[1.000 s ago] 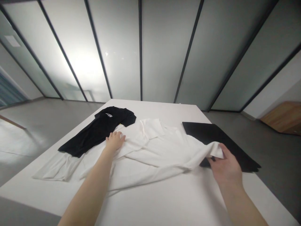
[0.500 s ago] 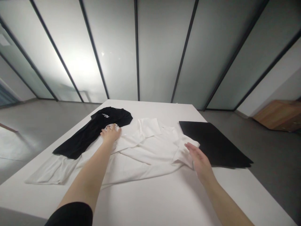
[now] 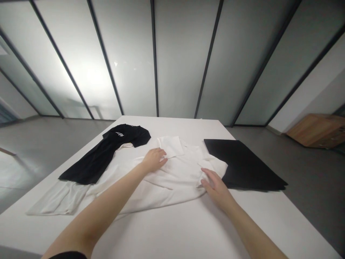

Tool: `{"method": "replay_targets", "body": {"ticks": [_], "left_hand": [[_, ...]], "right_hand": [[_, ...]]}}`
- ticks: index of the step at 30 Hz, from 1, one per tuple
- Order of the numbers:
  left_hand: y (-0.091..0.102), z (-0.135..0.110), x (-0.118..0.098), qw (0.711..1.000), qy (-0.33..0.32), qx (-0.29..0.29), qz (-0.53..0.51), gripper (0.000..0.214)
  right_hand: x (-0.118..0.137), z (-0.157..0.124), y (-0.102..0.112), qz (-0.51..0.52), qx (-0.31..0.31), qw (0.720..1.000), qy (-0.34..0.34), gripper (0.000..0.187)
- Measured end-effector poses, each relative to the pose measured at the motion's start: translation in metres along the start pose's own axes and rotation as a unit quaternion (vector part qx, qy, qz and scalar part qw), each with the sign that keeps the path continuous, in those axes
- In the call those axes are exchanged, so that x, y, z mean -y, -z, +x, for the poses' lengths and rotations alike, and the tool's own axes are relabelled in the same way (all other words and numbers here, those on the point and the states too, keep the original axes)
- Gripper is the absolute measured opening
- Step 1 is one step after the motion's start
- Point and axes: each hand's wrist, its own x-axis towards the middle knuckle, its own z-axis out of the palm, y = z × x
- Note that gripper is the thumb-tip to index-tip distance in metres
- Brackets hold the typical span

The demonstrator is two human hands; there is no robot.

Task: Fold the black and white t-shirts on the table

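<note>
Shirt [image 3: 175, 180] under left hand [image 3: 153, 160], right hand [image 3: 216, 189] (black tee [image 3: 105, 154] beside)

The left arm [image 3: 107, 205] and right arm [image 3: 254, 230] are stretching forward, the left hand [image 3: 153, 160] and right hand [image 3: 217, 189] lying open.

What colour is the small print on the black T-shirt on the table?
The print on the black T-shirt is white; it shows best in the head view.

Two hands: left hand [image 3: 154, 160], right hand [image 3: 215, 189]. One white shirt [image 3: 179, 172], one black T-shirt [image 3: 94, 165], one black sheet [image 3: 242, 162], one table [image 3: 172, 230].
</note>
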Motion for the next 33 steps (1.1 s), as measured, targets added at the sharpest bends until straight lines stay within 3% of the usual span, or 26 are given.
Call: {"method": "replay_targets", "body": {"ticks": [2,5,8,11,13,15,16,19,21,23,25,28,30,33], "left_hand": [[-0.004,-0.007,-0.021,0.999,-0.001,0.049,0.01,0.046],[-0.003,-0.019,-0.04,0.992,0.083,0.078,0.058,0.048],[0.011,-0.031,-0.051,0.978,0.151,0.12,0.072,0.052],[0.033,-0.048,-0.053,0.963,0.15,0.222,0.025,0.062],[0.045,-0.059,-0.051,0.934,0.147,0.325,-0.026,0.076],[0.052,-0.068,-0.049,0.911,0.161,0.377,-0.037,0.08],[0.051,-0.072,-0.047,0.913,0.168,0.371,-0.023,0.077],[0.04,-0.075,-0.044,0.946,0.172,0.269,0.048,0.062],[0.03,-0.073,-0.038,0.953,0.182,0.23,0.069,0.05],[0.024,-0.07,-0.025,0.955,0.2,0.207,0.068,0.043],[0.024,-0.067,-0.003,0.961,0.219,0.165,0.037,0.037],[0.033,-0.065,0.042,0.949,0.289,0.041,-0.115,0.028],[0.042,-0.068,0.073,0.877,0.369,-0.06,-0.302,0.023],[0.059,-0.073,0.109,0.697,0.418,-0.211,-0.543,0.014]], "right_hand": [[-0.002,-0.003,-0.003,-0.082,-0.002,0.997,0.001,0.057],[0.0,-0.007,-0.004,-0.186,0.019,0.982,-0.016,0.056],[0.011,-0.006,0.002,-0.227,0.06,0.972,-0.028,0.046],[0.025,-0.001,0.013,-0.232,0.107,0.966,-0.033,0.032],[0.034,0.003,0.022,-0.23,0.147,0.961,-0.05,0.044],[0.043,0.007,0.027,-0.238,0.166,0.953,-0.092,0.056],[0.046,0.009,0.028,-0.246,0.161,0.948,-0.12,0.056],[0.053,0.013,0.025,-0.287,0.127,0.929,-0.194,0.063],[0.053,0.015,0.021,-0.314,0.132,0.92,-0.192,0.073],[0.046,0.018,0.018,-0.319,0.151,0.921,-0.165,0.057],[0.033,0.024,0.021,-0.276,0.151,0.938,-0.145,0.034],[0.007,0.043,0.039,-0.108,0.065,0.979,-0.161,0.016],[-0.011,0.058,0.058,0.047,-0.033,0.97,-0.235,0.014],[-0.033,0.081,0.088,0.285,-0.19,0.88,-0.329,0.01]]}}
